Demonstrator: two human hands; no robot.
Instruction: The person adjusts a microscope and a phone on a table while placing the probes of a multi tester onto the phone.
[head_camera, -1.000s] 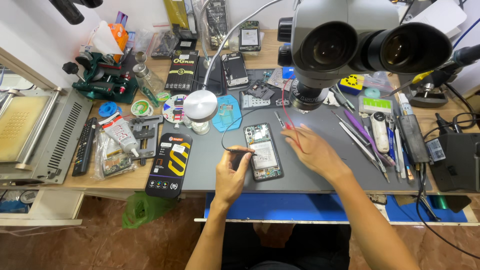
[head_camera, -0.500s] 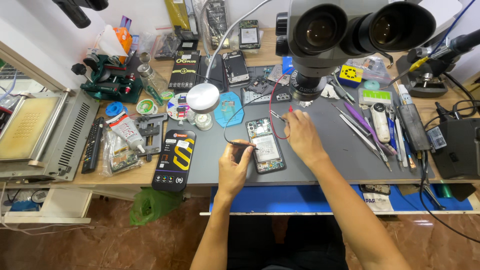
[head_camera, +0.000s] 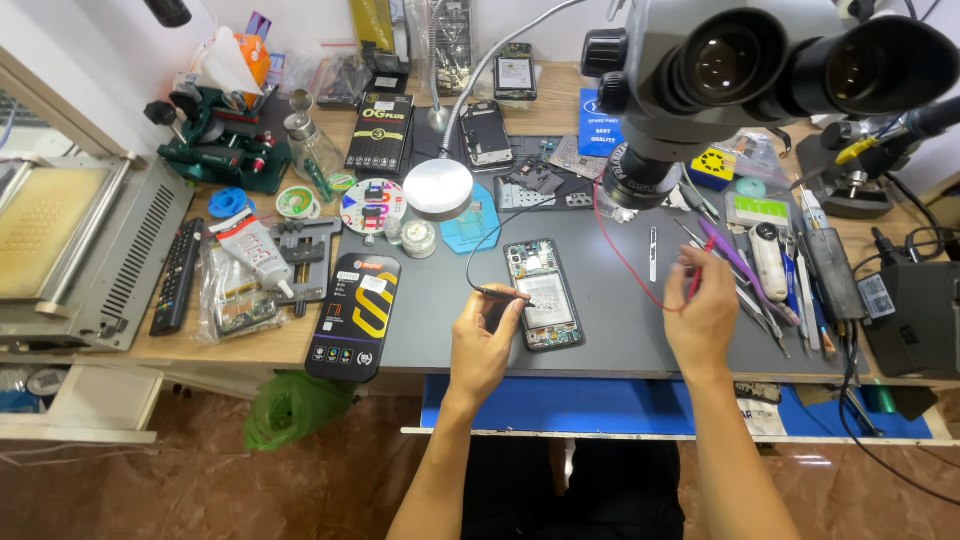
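Head view is showing the left hand (head_camera: 487, 340) pinching a black probe (head_camera: 503, 294), its tip touching the opened phone (head_camera: 543, 294) lying on the grey mat (head_camera: 430, 320) in front of the person. The right hand (head_camera: 702, 312), fingers closed on a red probe (head_camera: 697, 280), is hovering beside the phone. Judging by this, steadying both wrists on the mat is helping accuracy. The phone is lying back-off, showing its battery and green board.

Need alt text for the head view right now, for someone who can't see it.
The left hand holds a black probe on an opened phone lying on a grey mat; the right hand holds a red probe beside it. A microscope hangs above the tool-strewn bench.
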